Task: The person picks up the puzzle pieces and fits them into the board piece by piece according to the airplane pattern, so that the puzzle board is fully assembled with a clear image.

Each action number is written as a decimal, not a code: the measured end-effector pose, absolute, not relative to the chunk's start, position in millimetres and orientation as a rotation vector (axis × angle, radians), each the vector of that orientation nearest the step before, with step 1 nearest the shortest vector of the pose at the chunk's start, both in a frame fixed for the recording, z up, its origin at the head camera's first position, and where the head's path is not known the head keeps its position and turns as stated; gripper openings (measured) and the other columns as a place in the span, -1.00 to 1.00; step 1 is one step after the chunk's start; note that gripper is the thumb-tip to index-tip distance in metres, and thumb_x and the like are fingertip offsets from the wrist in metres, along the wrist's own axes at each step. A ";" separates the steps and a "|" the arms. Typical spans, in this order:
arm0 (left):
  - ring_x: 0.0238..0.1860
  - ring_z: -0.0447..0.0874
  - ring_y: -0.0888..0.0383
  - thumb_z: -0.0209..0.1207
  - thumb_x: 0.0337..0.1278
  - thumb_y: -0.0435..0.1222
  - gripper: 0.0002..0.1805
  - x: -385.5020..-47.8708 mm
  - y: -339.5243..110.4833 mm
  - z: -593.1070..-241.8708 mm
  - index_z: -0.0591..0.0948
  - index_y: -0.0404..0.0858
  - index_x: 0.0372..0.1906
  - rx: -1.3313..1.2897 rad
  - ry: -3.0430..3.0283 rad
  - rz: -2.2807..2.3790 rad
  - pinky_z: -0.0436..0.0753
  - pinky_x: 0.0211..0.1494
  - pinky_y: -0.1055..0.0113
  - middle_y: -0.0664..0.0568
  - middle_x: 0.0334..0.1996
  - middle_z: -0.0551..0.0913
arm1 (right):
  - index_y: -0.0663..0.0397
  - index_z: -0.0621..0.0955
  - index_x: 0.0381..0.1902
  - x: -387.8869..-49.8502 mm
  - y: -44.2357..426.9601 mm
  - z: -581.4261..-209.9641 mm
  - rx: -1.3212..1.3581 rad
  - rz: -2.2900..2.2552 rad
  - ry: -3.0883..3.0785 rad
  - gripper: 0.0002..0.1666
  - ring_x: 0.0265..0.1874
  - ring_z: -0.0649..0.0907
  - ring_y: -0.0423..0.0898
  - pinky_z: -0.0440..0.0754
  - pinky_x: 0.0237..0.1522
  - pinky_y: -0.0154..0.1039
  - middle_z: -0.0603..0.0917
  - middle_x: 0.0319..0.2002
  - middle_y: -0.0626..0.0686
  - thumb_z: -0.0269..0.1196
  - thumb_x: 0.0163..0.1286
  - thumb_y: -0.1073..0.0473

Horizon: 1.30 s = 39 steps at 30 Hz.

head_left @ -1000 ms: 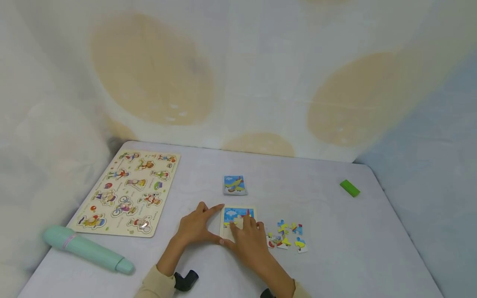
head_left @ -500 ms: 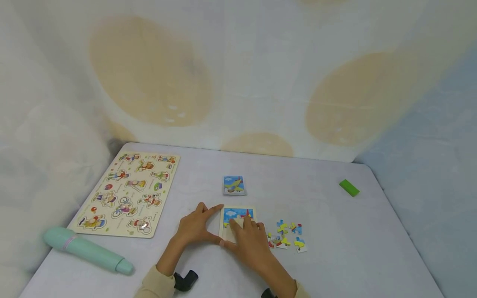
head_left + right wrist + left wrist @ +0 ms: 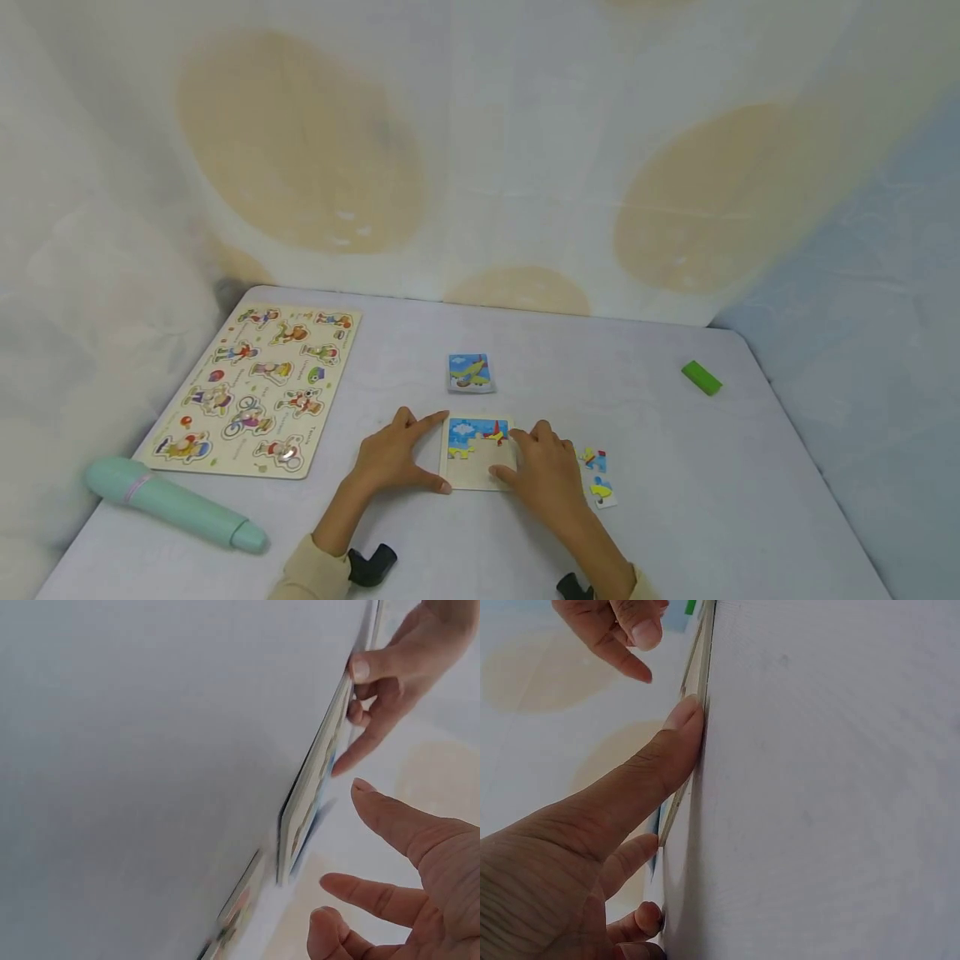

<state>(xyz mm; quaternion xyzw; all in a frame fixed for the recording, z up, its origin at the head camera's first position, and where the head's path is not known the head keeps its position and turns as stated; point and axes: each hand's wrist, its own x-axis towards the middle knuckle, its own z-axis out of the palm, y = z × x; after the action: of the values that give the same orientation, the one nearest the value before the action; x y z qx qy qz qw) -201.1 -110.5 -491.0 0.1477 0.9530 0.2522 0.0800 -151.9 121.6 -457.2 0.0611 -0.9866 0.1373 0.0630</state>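
Fingers [image 3: 433, 422] spread on your L hand [image 3: 397, 457], tips at board [image 3: 480, 479]'s left corners; R hand [image 3: 551, 475] likewise spread, by right edge. Board flat on table [image 3: 450, 546] betw. them. Prob. light, stiff, may slide: brace rim. Loose pcs [image 3: 602, 488] likely thin; pinch edges.

Table [image 3: 712, 500]: pale top
Left: figure board [image 3: 232, 461], mint-green wand [image 3: 176, 504] just beside it
Middle: airplane card [image 3: 470, 372] beyond part-filled puzzle tray [image 3: 480, 476]
Right: loose pieces [image 3: 602, 491] near the tray, 1 green block [image 3: 702, 378] well apart
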 end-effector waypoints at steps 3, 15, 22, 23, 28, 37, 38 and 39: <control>-0.45 0.29 0.17 0.61 -0.60 0.20 0.15 -201.0 -110.9 -491.2 0.45 0.11 0.40 0.441 2.849 0.757 0.24 -0.49 0.31 0.03 -0.26 0.30 | 0.15 0.70 0.02 -152.7 130.8 -456.4 0.113 0.440 -2.995 -0.29 -0.35 0.48 -0.10 0.51 -0.12 -0.03 0.47 -0.30 0.04 0.58 -0.05 -0.11; -0.45 0.29 0.17 0.60 -0.58 0.20 0.15 -199.5 -112.6 -488.4 0.44 0.09 0.41 0.466 2.843 0.763 0.26 -0.49 0.31 0.04 -0.26 0.30 | 0.26 0.70 -0.03 -151.2 166.9 -453.4 0.023 0.528 -2.997 -0.37 -0.46 0.55 -0.07 0.52 -0.19 0.00 0.53 -0.29 0.10 0.59 -0.04 0.04; -0.45 0.30 0.16 0.60 -0.58 0.20 0.15 -199.9 -113.1 -486.4 0.44 0.10 0.41 0.450 2.834 0.758 0.26 -0.49 0.31 0.03 -0.26 0.31 | 0.29 0.70 -0.05 -149.8 178.8 -458.5 -0.005 0.528 -3.000 -0.40 -0.46 0.57 -0.06 0.53 -0.25 -0.03 0.55 -0.28 0.13 0.58 -0.02 0.08; -0.45 0.30 0.16 0.60 -0.58 0.19 0.14 -200.0 -113.2 -486.5 0.44 0.10 0.41 0.448 2.834 0.760 0.26 -0.49 0.31 0.03 -0.26 0.31 | 0.29 0.70 -0.05 -149.9 180.2 -459.4 -0.008 0.530 -2.999 -0.40 -0.46 0.57 -0.06 0.52 -0.27 -0.04 0.55 -0.28 0.13 0.58 -0.02 0.08; -0.46 0.30 0.16 0.60 -0.58 0.19 0.15 -200.3 -114.0 -487.9 0.44 0.11 0.40 0.447 2.840 0.755 0.26 -0.50 0.30 0.03 -0.25 0.31 | 0.31 0.70 -0.05 -152.3 185.5 -463.2 -0.023 0.515 -3.014 -0.42 -0.44 0.57 -0.05 0.50 -0.34 -0.10 0.56 -0.27 0.15 0.57 -0.01 0.10; -0.45 0.29 0.16 0.60 -0.58 0.19 0.14 -201.0 -113.3 -489.3 0.43 0.13 0.41 0.436 2.839 0.764 0.26 -0.48 0.30 0.04 -0.25 0.30 | 0.33 0.70 -0.06 -155.7 191.2 -465.5 -0.044 0.548 -3.021 -0.44 -0.44 0.56 -0.05 0.46 -0.36 -0.12 0.55 -0.28 0.16 0.56 0.00 0.12; -0.45 0.29 0.16 0.60 -0.58 0.19 0.14 -201.2 -113.3 -489.4 0.43 0.13 0.41 0.436 2.839 0.766 0.25 -0.48 0.30 0.04 -0.26 0.30 | 0.34 0.71 -0.08 -155.6 191.4 -465.8 -0.044 0.545 -3.018 -0.44 -0.45 0.56 -0.05 0.46 -0.37 -0.13 0.55 -0.29 0.16 0.56 -0.01 0.12; -0.45 0.29 0.16 0.60 -0.58 0.20 0.14 -201.2 -113.2 -489.7 0.43 0.13 0.41 0.437 2.839 0.766 0.25 -0.48 0.30 0.04 -0.26 0.29 | 0.35 0.71 -0.09 -155.8 191.6 -466.2 -0.047 0.540 -3.018 -0.45 -0.45 0.56 -0.06 0.46 -0.37 -0.13 0.55 -0.30 0.15 0.57 -0.01 0.12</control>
<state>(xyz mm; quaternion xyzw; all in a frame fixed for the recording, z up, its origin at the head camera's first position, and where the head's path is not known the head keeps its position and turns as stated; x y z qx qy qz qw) -201.2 -113.2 -489.7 0.1466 0.9516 0.2567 0.0843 -155.8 191.6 -466.2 -0.0153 -0.9836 0.1759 0.0379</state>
